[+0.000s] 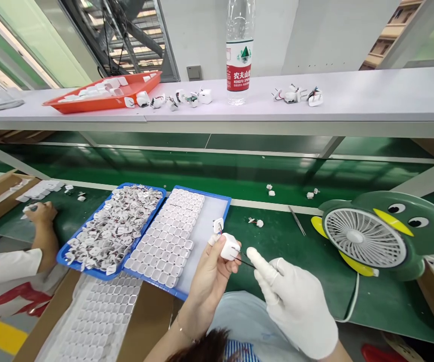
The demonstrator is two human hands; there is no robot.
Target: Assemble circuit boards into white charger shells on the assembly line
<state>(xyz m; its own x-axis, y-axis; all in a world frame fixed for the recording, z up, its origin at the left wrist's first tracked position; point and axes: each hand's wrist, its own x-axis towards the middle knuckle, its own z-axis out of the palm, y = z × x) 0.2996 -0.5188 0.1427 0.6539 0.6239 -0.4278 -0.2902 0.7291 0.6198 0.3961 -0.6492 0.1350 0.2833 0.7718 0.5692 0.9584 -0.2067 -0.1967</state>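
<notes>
My left hand [211, 269], bare, pinches a small white plastic housing [230, 247] above the bench. A little white part [218, 225] on coloured wires rises behind the housing, by the covered tip of my left index finger. My right hand [292, 296] wears a white glove, its fingers closed around a thin dark rod-like thing [246, 263]. That thing reaches to the housing's right side; whether it is a tool or a wire I cannot tell. Left of my hands, a blue tray [226, 201] carries rows of white housings [167, 236].
Another blue tray [64, 256] is heaped with small wired parts. Tweezers [296, 220] and a green duck-shaped fan [424, 221] lie to the right. A co-worker's hand [41, 213] is at far left. A shelf [352, 100] bears a bottle [239, 55] and an orange tray [96, 104].
</notes>
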